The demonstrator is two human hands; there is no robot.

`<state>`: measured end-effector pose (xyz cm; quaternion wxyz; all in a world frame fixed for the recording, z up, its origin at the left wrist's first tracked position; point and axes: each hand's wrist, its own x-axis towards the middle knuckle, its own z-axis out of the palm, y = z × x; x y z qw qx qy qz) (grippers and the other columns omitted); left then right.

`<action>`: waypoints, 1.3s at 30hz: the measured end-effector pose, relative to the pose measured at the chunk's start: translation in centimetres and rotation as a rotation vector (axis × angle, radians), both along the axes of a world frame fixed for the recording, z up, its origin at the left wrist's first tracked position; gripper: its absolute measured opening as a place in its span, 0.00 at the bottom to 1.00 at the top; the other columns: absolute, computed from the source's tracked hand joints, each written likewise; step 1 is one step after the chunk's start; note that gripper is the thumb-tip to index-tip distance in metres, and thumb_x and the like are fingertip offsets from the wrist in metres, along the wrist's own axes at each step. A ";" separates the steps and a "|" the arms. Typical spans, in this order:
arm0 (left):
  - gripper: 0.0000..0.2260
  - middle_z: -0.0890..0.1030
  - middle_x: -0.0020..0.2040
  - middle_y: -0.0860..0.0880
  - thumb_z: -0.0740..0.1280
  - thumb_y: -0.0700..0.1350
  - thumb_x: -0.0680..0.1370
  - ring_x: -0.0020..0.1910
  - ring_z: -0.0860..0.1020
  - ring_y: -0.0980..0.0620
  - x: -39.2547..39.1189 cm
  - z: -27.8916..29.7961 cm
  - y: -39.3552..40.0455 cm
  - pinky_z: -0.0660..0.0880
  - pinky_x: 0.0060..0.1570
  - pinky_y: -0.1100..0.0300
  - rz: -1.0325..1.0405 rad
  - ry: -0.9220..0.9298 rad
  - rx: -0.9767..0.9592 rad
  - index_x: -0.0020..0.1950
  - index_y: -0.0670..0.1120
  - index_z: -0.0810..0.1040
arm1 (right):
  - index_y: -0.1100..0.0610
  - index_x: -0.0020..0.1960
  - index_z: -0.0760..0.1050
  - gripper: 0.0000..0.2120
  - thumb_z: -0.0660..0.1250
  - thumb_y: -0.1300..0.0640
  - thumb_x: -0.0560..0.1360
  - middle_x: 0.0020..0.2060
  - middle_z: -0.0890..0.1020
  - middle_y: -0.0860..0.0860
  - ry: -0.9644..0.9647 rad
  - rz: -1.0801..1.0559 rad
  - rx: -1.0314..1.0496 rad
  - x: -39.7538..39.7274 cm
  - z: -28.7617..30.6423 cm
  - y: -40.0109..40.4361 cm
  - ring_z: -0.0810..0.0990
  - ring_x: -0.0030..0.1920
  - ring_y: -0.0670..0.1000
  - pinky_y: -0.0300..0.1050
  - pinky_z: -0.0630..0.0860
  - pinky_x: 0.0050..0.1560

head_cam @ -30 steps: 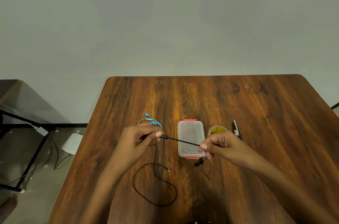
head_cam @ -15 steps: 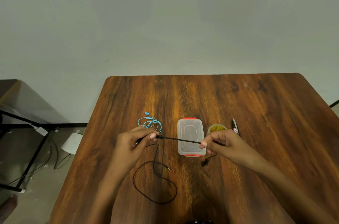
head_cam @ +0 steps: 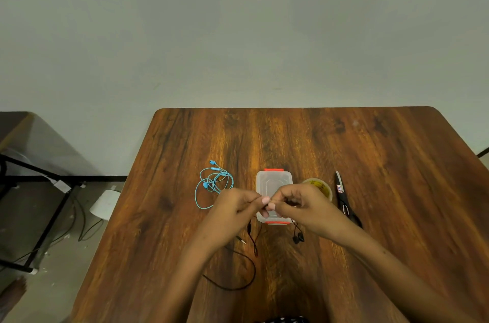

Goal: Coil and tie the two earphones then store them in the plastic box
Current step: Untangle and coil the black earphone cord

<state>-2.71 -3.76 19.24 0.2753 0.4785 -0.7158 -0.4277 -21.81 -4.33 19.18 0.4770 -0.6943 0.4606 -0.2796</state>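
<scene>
At nine o'clock of the scene, off the surface [head_cam: 397, 164], a dark stand and a white object sit on the floor. On the surface, at about ten o'clock from your hands, the blue earphone [head_cam: 213, 183] lies in a loose, untied tangle, kept apart so that it cannot snag the cable in hand. Your left hand [head_cam: 232, 210] has its thumb and fingers curled to pinch the black earphone [head_cam: 238, 267]; the slack hangs from this pinch and trails in a loop toward six o'clock, the plug resting on the wood. Your right hand [head_cam: 304, 207] meets it fingertip to fingertip and pinches the same cable, the earbuds dangling at its five o'clock; held so close, the hands appear placed to fold a first coil. Directly behind them stands the plastic box [head_cam: 274, 180], lid on and red clips at twelve and six, near enough for storing once opened. At two o'clock sits a yellow roll [head_cam: 321, 186], probably the tie material, and at three o'clock the scissors [head_cam: 344, 198], both within easy reach.
</scene>
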 end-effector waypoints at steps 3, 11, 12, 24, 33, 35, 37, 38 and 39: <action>0.11 0.81 0.32 0.55 0.65 0.47 0.79 0.33 0.79 0.57 -0.1 -0.3 -0.4 0.75 0.37 0.62 -0.001 0.020 0.013 0.41 0.46 0.83 | 0.52 0.41 0.81 0.06 0.68 0.59 0.75 0.31 0.80 0.43 -0.016 0.011 0.012 -0.3 0.0 -0.1 0.78 0.35 0.40 0.34 0.73 0.38; 0.11 0.79 0.33 0.60 0.65 0.46 0.78 0.35 0.77 0.62 2.3 -0.1 -0.5 0.69 0.37 0.72 0.022 0.020 -0.086 0.38 0.45 0.80 | 0.63 0.44 0.81 0.13 0.66 0.52 0.73 0.32 0.81 0.48 -0.090 -0.010 0.180 -4.0 -1.1 0.1 0.79 0.36 0.44 0.39 0.74 0.41; 0.10 0.80 0.34 0.60 0.65 0.45 0.78 0.35 0.77 0.62 2.7 -0.1 -0.4 0.69 0.37 0.72 0.030 0.021 -0.099 0.38 0.46 0.80 | 0.62 0.44 0.81 0.12 0.66 0.53 0.73 0.32 0.81 0.49 -0.099 -0.015 0.197 -4.5 -1.3 0.2 0.78 0.36 0.45 0.39 0.74 0.41; 0.14 0.81 0.37 0.55 0.61 0.54 0.76 0.37 0.79 0.58 3.3 -1.1 -0.4 0.71 0.37 0.70 0.083 -0.020 -0.242 0.36 0.48 0.79 | 0.64 0.46 0.80 0.15 0.62 0.53 0.76 0.31 0.80 0.47 -0.129 -0.007 0.256 -4.4 -1.2 0.5 0.77 0.35 0.43 0.35 0.74 0.39; 0.12 0.80 0.34 0.58 0.61 0.53 0.77 0.37 0.79 0.60 3.6 -1.7 -0.6 0.70 0.39 0.74 0.077 -0.096 -0.311 0.37 0.51 0.79 | 0.66 0.43 0.80 0.13 0.62 0.58 0.78 0.25 0.77 0.47 -0.096 -0.073 0.257 -3.9 -1.8 0.0 0.74 0.27 0.42 0.31 0.69 0.32; 0.16 0.84 0.37 0.55 0.60 0.55 0.77 0.40 0.81 0.59 4.2 -2.3 -0.9 0.74 0.40 0.70 0.052 -0.165 -0.281 0.41 0.49 0.82 | 0.62 0.41 0.80 0.13 0.62 0.58 0.78 0.25 0.77 0.47 -0.076 -0.075 0.242 -3.7 -1.8 -0.1 0.74 0.28 0.41 0.31 0.70 0.32; 0.15 0.85 0.49 0.54 0.62 0.55 0.77 0.49 0.81 0.62 4.3 -2.8 -1.1 0.77 0.48 0.67 0.050 -0.224 -0.306 0.52 0.47 0.84 | 0.60 0.40 0.80 0.12 0.62 0.57 0.78 0.26 0.78 0.46 -0.055 -0.080 0.219 -3.4 -1.8 -0.2 0.76 0.30 0.41 0.33 0.71 0.34; 0.14 0.83 0.54 0.54 0.64 0.52 0.78 0.53 0.78 0.65 3.9 -2.8 -1.1 0.75 0.52 0.69 0.067 -0.200 -0.298 0.57 0.47 0.82 | 0.61 0.40 0.80 0.12 0.63 0.57 0.78 0.26 0.78 0.45 -0.050 -0.080 0.212 -3.2 -1.9 -0.2 0.76 0.30 0.40 0.33 0.71 0.35; 0.13 0.82 0.57 0.55 0.65 0.49 0.78 0.56 0.77 0.66 3.1 -2.6 -1.0 0.73 0.53 0.72 0.077 -0.143 -0.267 0.60 0.47 0.80 | 0.64 0.41 0.80 0.13 0.63 0.58 0.78 0.26 0.79 0.44 -0.046 -0.074 0.206 -2.9 -2.0 -0.3 0.76 0.30 0.40 0.34 0.72 0.35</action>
